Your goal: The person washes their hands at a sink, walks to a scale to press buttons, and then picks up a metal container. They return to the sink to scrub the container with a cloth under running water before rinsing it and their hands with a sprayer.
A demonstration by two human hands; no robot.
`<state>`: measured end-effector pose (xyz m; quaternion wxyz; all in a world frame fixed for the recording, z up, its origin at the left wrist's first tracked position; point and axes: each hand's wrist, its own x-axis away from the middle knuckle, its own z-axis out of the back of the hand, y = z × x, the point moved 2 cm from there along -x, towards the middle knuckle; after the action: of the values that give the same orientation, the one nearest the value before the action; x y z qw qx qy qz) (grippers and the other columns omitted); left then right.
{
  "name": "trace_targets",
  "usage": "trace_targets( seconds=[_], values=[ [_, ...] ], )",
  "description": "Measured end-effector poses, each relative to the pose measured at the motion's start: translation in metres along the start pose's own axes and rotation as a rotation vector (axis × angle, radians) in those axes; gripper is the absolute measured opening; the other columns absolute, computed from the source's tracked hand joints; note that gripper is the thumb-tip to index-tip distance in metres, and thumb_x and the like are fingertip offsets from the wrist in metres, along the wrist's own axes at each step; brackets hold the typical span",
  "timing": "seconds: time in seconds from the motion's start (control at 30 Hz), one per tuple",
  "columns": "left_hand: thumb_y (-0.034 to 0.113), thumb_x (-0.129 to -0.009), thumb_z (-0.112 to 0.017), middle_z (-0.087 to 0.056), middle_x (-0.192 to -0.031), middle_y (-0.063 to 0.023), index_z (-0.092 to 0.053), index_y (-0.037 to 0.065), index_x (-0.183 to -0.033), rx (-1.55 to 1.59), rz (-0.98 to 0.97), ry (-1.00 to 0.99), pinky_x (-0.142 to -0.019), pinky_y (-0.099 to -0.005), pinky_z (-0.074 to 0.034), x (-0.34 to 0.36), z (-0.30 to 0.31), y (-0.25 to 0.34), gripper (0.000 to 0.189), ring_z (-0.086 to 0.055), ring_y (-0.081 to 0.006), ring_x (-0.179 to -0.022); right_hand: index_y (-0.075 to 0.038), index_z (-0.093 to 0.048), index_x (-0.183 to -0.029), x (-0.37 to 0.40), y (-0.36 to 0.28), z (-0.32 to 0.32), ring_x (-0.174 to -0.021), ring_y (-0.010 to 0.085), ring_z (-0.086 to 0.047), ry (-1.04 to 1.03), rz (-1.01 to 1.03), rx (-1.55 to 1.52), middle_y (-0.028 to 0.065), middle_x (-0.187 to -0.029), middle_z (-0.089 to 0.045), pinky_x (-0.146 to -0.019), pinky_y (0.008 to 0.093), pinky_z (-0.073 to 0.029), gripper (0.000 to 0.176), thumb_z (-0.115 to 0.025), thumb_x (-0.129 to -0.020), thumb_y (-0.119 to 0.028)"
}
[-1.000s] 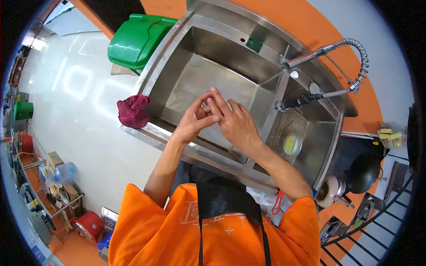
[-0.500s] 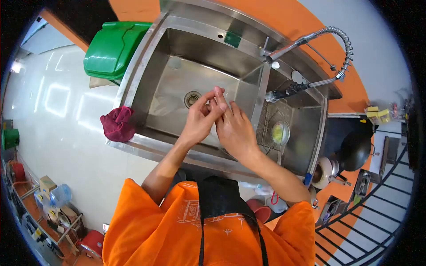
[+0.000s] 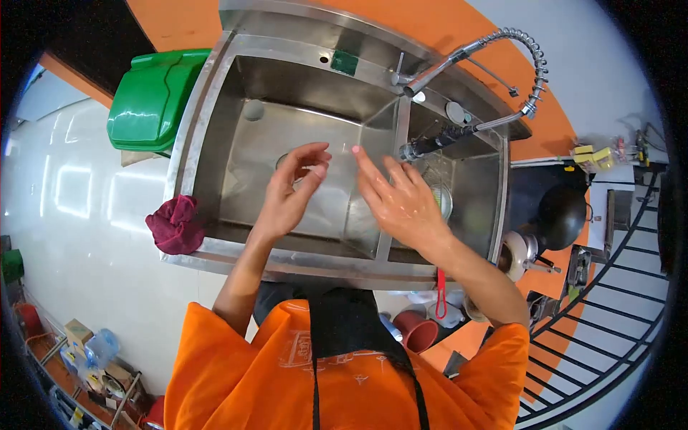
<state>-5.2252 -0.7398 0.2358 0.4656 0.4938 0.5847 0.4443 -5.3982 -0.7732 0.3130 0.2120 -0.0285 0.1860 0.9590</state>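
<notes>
My left hand [image 3: 292,192] is held above the large basin of a steel sink [image 3: 301,266]. Its fingers curve, with the thumb apart from them, and nothing is in it. Wet and shiny, my right hand [image 3: 403,199] hovers over the divider between the two basins, palm down with fingers spread and empty. A gap separates the hands. Part of the drain [image 3: 282,160] shows behind my left hand. Beyond my right hand is the black spray head [image 3: 444,140] of the faucet. A mesh strainer [image 3: 446,204] in the small basin is partly covered by that hand.
A crumpled maroon cloth [image 3: 175,226] lies on the sink's left front corner. Left of the sink stands a green bin [image 3: 154,104]. The spring hose [image 3: 537,72] arches over the back right. A black wok [image 3: 561,215] and a black railing [image 3: 609,308] are at the right.
My hands were touching, fingers against each other, and have now moved apart, the left one leftward and the right one rightward. The camera view has shifted somewhat.
</notes>
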Motion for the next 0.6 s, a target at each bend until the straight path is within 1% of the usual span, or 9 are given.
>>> trace_targets(
  seconds=[0.03,0.1,0.13,0.17,0.2,0.27,0.3,0.5,0.6],
  values=[
    [0.016,-0.085,-0.058,-0.055,-0.110,-0.0115,-0.050,0.004,-0.120,-0.103,-0.096,0.021,-0.086,-0.0326,-0.042,-0.001,-0.004,0.010,0.038,-0.053,-0.0202,-0.100,-0.005,-0.060,-0.096,0.001,0.003,0.005,-0.087,0.0225,-0.054,-0.017,0.038,-0.001,0.0092,-0.127,-0.045,-0.070,0.0332,-0.048,0.025,-0.056,-0.074,-0.014],
    [0.013,-0.080,-0.063,-0.053,-0.111,-0.0114,-0.052,0.007,-0.118,-0.265,-0.317,-0.094,-0.086,-0.0338,-0.042,-0.007,-0.015,0.038,0.040,-0.053,-0.0234,-0.099,-0.006,-0.061,-0.090,0.005,0.006,0.016,-0.081,0.0199,-0.054,-0.051,0.117,-0.010,0.0078,-0.114,-0.054,-0.065,0.0304,-0.047,0.019,-0.057,-0.074,-0.015],
    [0.011,-0.078,-0.065,-0.053,-0.112,-0.0113,-0.053,0.009,-0.117,-0.348,-0.425,-0.150,-0.087,-0.0345,-0.042,-0.008,-0.021,0.051,0.041,-0.053,-0.0250,-0.099,-0.008,-0.061,-0.086,0.005,0.007,0.018,-0.078,0.0193,-0.053,-0.034,0.093,-0.085,0.0061,-0.104,-0.055,-0.063,0.0296,-0.047,0.015,-0.057,-0.074,-0.016],
    [0.009,-0.074,-0.066,-0.054,-0.106,-0.0102,-0.058,0.011,-0.111,-0.454,-0.486,-0.195,-0.084,-0.0354,-0.043,-0.010,-0.026,0.059,0.039,-0.052,-0.0284,-0.096,-0.009,-0.061,-0.082,0.006,0.008,0.019,-0.074,0.0186,-0.052,-0.017,0.068,-0.161,0.0045,-0.094,-0.056,-0.060,0.0289,-0.046,0.011,-0.057,-0.075,-0.017],
    [0.008,-0.072,-0.066,-0.055,-0.104,-0.0097,-0.060,0.011,-0.109,-0.401,-0.499,-0.247,-0.083,-0.0355,-0.043,-0.012,-0.028,0.056,0.037,-0.053,-0.0283,-0.095,-0.011,-0.060,-0.077,0.006,0.009,0.021,-0.071,0.0180,-0.052,0.000,0.042,-0.236,0.0029,-0.084,-0.056,-0.058,0.0282,-0.045,0.008,-0.058,-0.075,-0.018],
    [0.006,-0.070,-0.066,-0.056,-0.100,-0.0088,-0.063,0.011,-0.104,-0.293,-0.529,-0.357,-0.080,-0.0358,-0.043,-0.017,-0.033,0.048,0.035,-0.053,-0.0282,-0.093,-0.012,-0.059,-0.072,0.007,0.010,0.023,-0.068,0.0179,-0.051,-0.042,0.025,-0.219,0.0011,-0.071,-0.051,-0.056,0.0274,-0.045,0.009,-0.058,-0.075,-0.020],
    [0.005,-0.069,-0.066,-0.056,-0.097,-0.0085,-0.064,0.010,-0.100,-0.271,-0.525,-0.338,-0.079,-0.0357,-0.043,-0.017,-0.035,0.049,0.032,-0.054,-0.0277,-0.091,-0.012,-0.058,-0.069,0.007,0.011,0.025,-0.066,0.0179,-0.051,-0.062,0.015,-0.209,0.0001,-0.065,-0.049,-0.056,0.0270,-0.045,0.011,-0.058,-0.076,-0.021],
    [-0.006,-0.064,-0.063,-0.059,-0.089,-0.0073,-0.067,0.008,-0.087,-0.169,-0.565,-0.260,-0.075,-0.0335,-0.046,-0.012,-0.042,0.054,0.027,-0.057,-0.0259,-0.085,-0.012,-0.058,-0.069,0.006,0.009,0.039,-0.067,0.0181,-0.052,-0.091,0.121,-0.142,-0.0010,-0.059,-0.046,-0.055,0.0273,-0.045,0.010,-0.059,-0.074,-0.020],
    [-0.011,-0.062,-0.059,-0.061,-0.090,-0.0074,-0.066,0.008,-0.082,-0.168,-0.615,-0.235,-0.075,-0.0329,-0.047,-0.013,-0.042,0.051,0.028,-0.058,-0.0264,-0.087,-0.009,-0.056,-0.077,0.007,0.011,0.032,-0.069,0.0204,-0.052,-0.158,0.129,-0.210,0.0037,-0.071,-0.048,-0.053,0.0314,-0.046,0.010,-0.059,-0.075,-0.019]
  ],
)
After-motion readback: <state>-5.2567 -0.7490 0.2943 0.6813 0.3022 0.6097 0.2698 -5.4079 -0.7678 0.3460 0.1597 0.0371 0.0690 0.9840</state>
